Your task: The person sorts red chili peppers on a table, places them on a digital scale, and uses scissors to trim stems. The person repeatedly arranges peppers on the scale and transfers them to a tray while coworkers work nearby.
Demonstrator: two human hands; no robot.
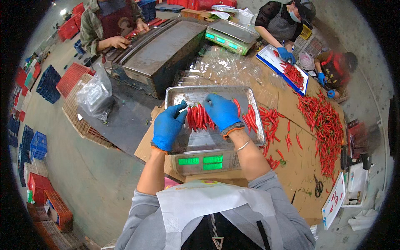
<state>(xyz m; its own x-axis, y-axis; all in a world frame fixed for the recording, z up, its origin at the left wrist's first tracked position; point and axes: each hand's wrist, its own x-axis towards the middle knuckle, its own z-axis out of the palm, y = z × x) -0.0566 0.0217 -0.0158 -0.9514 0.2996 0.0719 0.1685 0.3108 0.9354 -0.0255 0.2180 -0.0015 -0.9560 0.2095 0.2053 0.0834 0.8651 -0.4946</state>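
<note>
My left hand (169,125), in a blue glove, is at the left side of a row of red chili peppers (199,117) lying side by side on the metal pan (210,147) of a digital scale (204,163). A clear plastic tray seems to lie under the peppers. My right hand (222,112), gloved too, curls over the row's upper right end; its fingertips are partly hidden, so its hold is unclear. More loose chili peppers (250,119) lie at the pan's right side. The scale's green displays are lit.
Clear plastic trays (218,64) are piled behind the scale. A metal wrapping machine (162,53) stands at upper left, with a person working there. A large chili heap (325,134) and scissors (318,187) lie on the cardboard at right. A co-worker's gloved hands are over a white tray (268,59).
</note>
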